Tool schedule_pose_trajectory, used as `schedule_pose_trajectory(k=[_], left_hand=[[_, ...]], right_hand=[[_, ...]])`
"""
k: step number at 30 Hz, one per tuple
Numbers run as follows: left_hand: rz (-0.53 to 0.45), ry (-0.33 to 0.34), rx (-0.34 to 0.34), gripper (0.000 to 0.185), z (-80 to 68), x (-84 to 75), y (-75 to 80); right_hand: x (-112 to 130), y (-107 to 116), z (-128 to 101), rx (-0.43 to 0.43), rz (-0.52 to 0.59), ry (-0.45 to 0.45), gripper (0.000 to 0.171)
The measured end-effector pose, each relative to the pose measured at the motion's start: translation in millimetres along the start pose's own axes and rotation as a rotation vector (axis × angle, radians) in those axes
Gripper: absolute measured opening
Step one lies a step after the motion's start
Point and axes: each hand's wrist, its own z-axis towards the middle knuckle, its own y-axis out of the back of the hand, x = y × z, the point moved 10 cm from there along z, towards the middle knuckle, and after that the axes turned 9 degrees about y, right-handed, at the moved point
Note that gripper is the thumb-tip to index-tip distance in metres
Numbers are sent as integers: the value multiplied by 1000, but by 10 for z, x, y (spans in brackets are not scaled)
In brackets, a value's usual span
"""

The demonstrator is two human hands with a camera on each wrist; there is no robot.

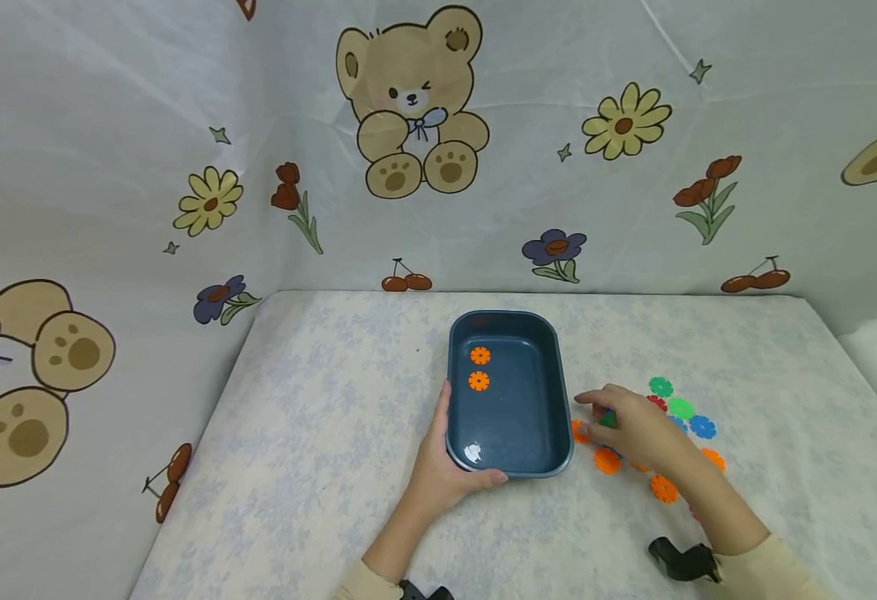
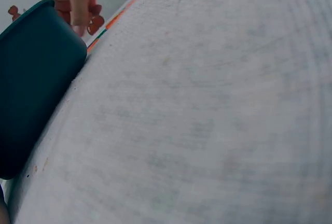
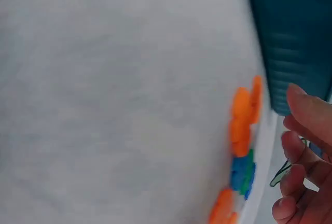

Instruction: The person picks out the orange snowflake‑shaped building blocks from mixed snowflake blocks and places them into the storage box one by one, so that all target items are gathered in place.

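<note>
A dark blue rectangular tray (image 1: 517,417) stands on the table, with two orange flower-shaped discs (image 1: 479,368) lying in its left part. My left hand (image 1: 446,479) holds the tray at its near left corner, fingers along the left side and thumb at the near rim. To the tray's right, my right hand (image 1: 637,425) hovers over a scatter of colored discs, thumb and fingers apart. In the right wrist view, nothing shows between the loosely bent fingers of the right hand (image 3: 311,167). An orange disc (image 1: 579,431) lies beside the tray, below those fingertips.
Several green, blue, red and orange discs lie under and around the right hand, among them a blue one (image 1: 703,427) and an orange one (image 1: 664,488). A patterned cloth (image 1: 513,208) with bears and flowers hangs behind the pale table (image 1: 296,417).
</note>
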Motion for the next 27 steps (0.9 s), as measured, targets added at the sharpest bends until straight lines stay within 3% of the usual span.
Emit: schedule_pose_trajectory(k=[3, 14, 27], left_hand=[[-8, 1, 0, 137, -3, -3, 4], [7, 11, -1, 137, -11, -15, 5], [16, 19, -9, 136, -13, -7, 12]], right_hand=[[-33, -113, -15, 43, -12, 12, 37], [-128, -191, -25, 36, 52, -31, 27], [-137, -187, -83, -31, 134, -18, 24]])
